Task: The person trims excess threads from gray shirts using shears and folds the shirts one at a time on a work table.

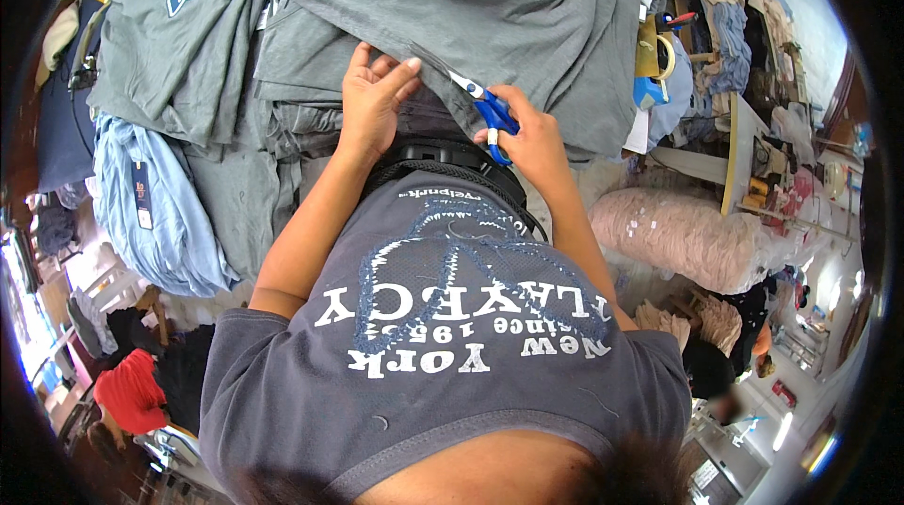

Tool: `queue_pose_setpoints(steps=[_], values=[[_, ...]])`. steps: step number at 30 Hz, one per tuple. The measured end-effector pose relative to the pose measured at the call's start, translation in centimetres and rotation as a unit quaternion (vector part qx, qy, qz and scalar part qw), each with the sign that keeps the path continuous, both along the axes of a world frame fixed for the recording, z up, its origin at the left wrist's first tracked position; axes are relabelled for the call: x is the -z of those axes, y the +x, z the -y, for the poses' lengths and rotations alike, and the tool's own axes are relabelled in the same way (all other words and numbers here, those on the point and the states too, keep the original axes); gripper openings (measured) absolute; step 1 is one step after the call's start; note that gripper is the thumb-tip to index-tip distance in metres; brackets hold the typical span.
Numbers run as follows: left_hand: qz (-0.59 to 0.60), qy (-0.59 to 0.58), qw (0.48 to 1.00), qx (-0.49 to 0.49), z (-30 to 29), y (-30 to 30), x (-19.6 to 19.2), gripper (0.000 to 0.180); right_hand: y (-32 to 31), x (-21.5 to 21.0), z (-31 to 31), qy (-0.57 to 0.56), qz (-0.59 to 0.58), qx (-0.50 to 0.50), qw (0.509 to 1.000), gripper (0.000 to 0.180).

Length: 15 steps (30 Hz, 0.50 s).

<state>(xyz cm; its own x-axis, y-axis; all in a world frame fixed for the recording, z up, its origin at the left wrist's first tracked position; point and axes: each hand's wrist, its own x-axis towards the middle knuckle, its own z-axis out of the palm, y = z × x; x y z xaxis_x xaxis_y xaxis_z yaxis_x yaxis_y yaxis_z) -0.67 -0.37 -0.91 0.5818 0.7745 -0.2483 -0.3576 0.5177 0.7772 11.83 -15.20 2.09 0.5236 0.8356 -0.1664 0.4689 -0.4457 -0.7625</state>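
1. At 11 o'clock from the middle of the view, the person's left hand (375,98) meets the lower edge of the grey cloth (490,6); its thumb and fingers are bent, but whether they pinch the fabric, one cannot tell.
2. At 1 o'clock, the right hand (520,133) is closed around the blue handles of the scissors (492,117).
3. The scissors lie between 12 and 1 o'clock, their metal blades pointing toward 10 o'clock, at the cloth's edge and just beside the left hand.
4. The grey cloth spreads broadly at 12 o'clock, over other folded grey fabric (306,67).
5. At 10 o'clock hangs a grey shirt (151,72) with a red and yellow emblem; at 9 o'clock, a light blue garment (179,222) bears a dark tag (141,192).
6. At 2 o'clock stands a pale tape roll (666,60); at 3 o'clock lies a pinkish bundle (673,234).
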Motion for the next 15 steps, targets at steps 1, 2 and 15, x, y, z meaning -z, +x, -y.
queue_pose_setpoints(steps=[1, 2, 15], values=[[0.004, -0.011, 1.0, -0.008, -0.2, 0.0, 0.2, 0.05, 0.0, 0.1, 0.1, -0.004, -0.009, 0.003, 1.0, 0.049], [0.005, -0.003, 1.0, -0.008, -0.4, -0.1, 0.3, 0.05, 0.0, 0.2, 0.2, -0.007, -0.018, 0.005, 1.0, 0.049], [-0.006, 0.014, 1.0, -0.004, -0.6, -0.4, 0.0, 0.053, -0.1, -0.3, -1.8, 0.023, 0.051, -0.043, 0.998, 0.051]])
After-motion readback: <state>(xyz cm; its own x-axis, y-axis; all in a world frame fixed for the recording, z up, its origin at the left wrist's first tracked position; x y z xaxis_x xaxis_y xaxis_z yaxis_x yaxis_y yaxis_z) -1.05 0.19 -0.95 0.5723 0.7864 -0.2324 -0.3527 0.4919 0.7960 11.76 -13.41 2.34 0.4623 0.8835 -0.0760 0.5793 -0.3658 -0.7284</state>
